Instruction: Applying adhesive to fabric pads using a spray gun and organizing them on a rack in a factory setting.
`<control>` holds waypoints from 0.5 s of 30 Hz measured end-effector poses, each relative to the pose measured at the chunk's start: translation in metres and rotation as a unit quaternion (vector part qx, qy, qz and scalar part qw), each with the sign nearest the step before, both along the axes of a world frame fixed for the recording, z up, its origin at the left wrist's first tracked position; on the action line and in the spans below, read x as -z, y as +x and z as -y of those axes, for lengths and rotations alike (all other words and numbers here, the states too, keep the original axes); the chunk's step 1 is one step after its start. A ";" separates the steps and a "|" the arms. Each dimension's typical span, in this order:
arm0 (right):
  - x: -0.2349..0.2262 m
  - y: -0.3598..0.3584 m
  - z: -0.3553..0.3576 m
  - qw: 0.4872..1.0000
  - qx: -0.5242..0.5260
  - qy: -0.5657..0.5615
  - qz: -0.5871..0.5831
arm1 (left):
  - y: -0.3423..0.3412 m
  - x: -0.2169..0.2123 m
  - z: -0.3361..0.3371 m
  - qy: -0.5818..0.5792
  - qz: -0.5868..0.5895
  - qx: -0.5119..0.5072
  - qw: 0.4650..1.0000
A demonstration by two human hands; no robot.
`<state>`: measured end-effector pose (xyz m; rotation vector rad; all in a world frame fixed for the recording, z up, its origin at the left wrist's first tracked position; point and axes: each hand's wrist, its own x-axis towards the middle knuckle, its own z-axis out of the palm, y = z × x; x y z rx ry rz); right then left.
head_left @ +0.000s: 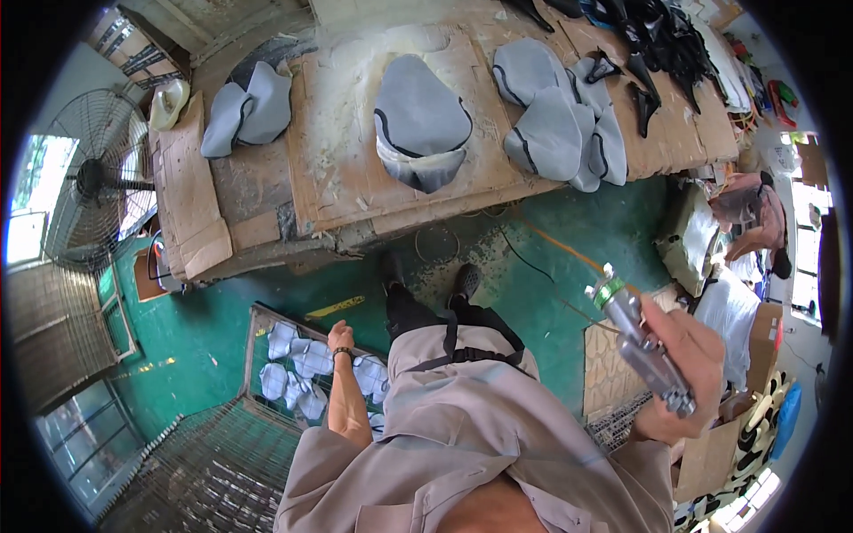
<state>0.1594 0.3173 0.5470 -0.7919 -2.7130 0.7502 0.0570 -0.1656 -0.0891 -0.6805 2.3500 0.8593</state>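
Where right grip curls, spray gun clasped, jutting left

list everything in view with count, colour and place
bench: 1, brown, top of view
saddle-shaped piece: 1, grey and cream, mid-bench
covers: about six, grey with black edging, either side
parts pile: uncountable, black, bench's right end
fan: 1, dark, far left
rack: 1, brown-framed, lower left
small pieces: several, pale grey-blue, within its frame
hose: 1, orange, on floor
spray gun: 1, grey with green ring, right of centre
shirt: 1, beige, bottom centre
shoes: 2, dark, near bench
left hand: 1, dark wristband, beside rack
right hand: 1, bare, around spray gun
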 end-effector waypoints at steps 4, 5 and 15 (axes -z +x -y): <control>0.004 0.009 -0.002 0.999 0.018 -0.019 -0.019 | 0.035 0.000 -0.016 0.065 0.052 -0.047 0.995; 0.006 0.014 -0.004 0.999 0.033 0.022 0.014 | 0.043 -0.003 -0.023 0.062 0.073 -0.042 0.994; -0.014 -0.021 0.056 0.999 0.028 -0.006 -0.019 | 0.024 0.020 -0.011 0.148 0.131 -0.065 0.978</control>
